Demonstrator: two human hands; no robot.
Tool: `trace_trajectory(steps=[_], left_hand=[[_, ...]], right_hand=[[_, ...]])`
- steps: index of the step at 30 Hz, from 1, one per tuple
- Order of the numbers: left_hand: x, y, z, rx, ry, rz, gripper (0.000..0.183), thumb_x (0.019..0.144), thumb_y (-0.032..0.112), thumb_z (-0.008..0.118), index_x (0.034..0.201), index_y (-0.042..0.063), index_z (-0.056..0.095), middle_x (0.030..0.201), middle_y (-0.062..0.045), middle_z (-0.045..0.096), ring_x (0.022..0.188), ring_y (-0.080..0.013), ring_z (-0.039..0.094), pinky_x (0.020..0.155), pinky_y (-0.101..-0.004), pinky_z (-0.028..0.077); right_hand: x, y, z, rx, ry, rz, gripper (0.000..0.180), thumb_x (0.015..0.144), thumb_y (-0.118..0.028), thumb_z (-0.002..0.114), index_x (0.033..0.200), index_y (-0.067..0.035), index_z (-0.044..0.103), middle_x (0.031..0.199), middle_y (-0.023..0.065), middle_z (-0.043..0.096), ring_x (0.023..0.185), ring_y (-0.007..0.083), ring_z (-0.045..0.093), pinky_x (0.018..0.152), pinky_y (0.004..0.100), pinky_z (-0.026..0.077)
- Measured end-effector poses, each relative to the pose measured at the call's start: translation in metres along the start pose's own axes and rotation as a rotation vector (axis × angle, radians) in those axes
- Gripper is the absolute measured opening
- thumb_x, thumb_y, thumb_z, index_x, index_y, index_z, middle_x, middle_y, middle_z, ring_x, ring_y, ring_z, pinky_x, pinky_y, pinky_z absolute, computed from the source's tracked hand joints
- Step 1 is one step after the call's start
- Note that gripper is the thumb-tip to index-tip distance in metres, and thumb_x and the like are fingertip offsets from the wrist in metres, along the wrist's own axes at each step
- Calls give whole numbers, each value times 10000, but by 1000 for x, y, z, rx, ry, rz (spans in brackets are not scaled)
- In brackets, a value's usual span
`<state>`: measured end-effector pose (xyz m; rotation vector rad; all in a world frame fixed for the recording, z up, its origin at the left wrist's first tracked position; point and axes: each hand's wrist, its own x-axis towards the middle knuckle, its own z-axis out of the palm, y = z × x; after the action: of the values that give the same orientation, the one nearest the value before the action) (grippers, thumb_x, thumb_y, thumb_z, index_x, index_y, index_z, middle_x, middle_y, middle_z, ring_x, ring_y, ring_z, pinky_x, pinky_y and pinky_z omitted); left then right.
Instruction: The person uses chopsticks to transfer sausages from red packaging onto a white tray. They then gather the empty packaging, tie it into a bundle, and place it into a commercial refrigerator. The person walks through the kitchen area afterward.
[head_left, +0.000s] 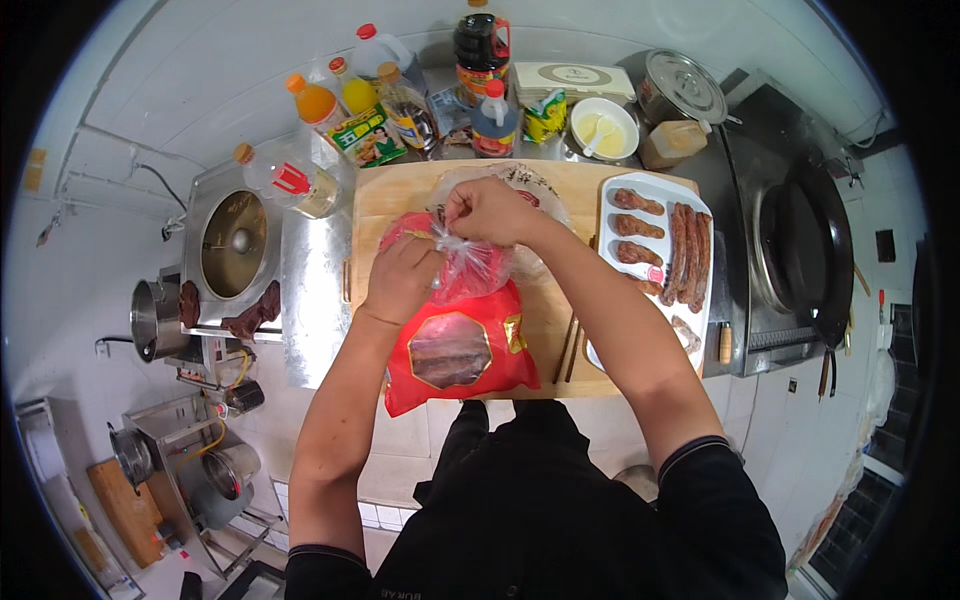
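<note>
My left hand (409, 271) and my right hand (489, 211) both pinch the gathered, twisted neck of a clear plastic bag (480, 271). Something red shows through the bag's film. Below it lies a red food package (469, 307), whose octagonal clear window (450, 351) reveals dark elongated pieces, perhaps meat. The package's lower edge reaches past the front of the wooden cutting board (547, 322). Behind my right hand, another clear printed plastic bag (551, 199) rests on the board. My fingers hide part of the bag's neck.
A white tray (660, 180) with drumsticks and long meat strips lies right, partly under my right forearm, near chopsticks (566, 349). Bottles (493, 124) and a white bowl (626, 142) line the back. A wok (810, 247) stands right, a sink (214, 259) left.
</note>
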<state>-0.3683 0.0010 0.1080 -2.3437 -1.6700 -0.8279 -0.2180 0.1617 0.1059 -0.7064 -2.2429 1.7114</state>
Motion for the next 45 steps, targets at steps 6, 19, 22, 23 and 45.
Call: trace_trajectory(steps=[6, 19, 22, 23, 45], left_hand=[[-15, 7, 13, -173, -78, -214, 161, 693, 36, 718, 832, 64, 643, 916, -72, 630, 872, -284, 614, 722, -381, 518], [46, -10, 26, 109, -226, -303, 173, 718, 58, 651, 889, 56, 677, 829, -176, 674, 726, -368, 664, 653, -466, 532], [58, -39, 7, 22, -104, -393, 126, 753, 142, 682, 828, 40, 687, 815, -202, 664, 763, -399, 648, 680, -475, 519], [62, -46, 1, -3, -54, -397, 151, 762, 166, 691, 838, 36, 687, 827, -206, 668, 770, -407, 645, 683, -478, 517], [64, 57, 62, -360, 171, -560, 323, 769, 170, 721, 1056, 41, 648, 803, -141, 672, 721, -283, 652, 707, -377, 527]], right_hand=[[2, 32, -8, -158, 394, 39, 173, 725, -134, 720, 839, -14, 673, 792, 133, 687, 737, 244, 672, 702, 340, 528], [-95, 87, 1, -847, 439, 384, 612, 695, -236, 767, 1246, -82, 549, 1323, 175, 470, 1170, 373, 526, 906, 459, 505], [-105, 97, 7, -891, 447, 406, 370, 760, -175, 682, 1112, -66, 646, 1290, 155, 489, 1109, 337, 545, 889, 458, 501], [-107, 104, 7, -903, 490, 371, 317, 757, -169, 685, 1057, -68, 667, 1270, 148, 506, 1103, 335, 547, 890, 448, 497], [-126, -18, -12, 522, 804, 50, 221, 981, -208, 586, 913, -1, 625, 779, 26, 623, 748, 103, 568, 725, 261, 467]])
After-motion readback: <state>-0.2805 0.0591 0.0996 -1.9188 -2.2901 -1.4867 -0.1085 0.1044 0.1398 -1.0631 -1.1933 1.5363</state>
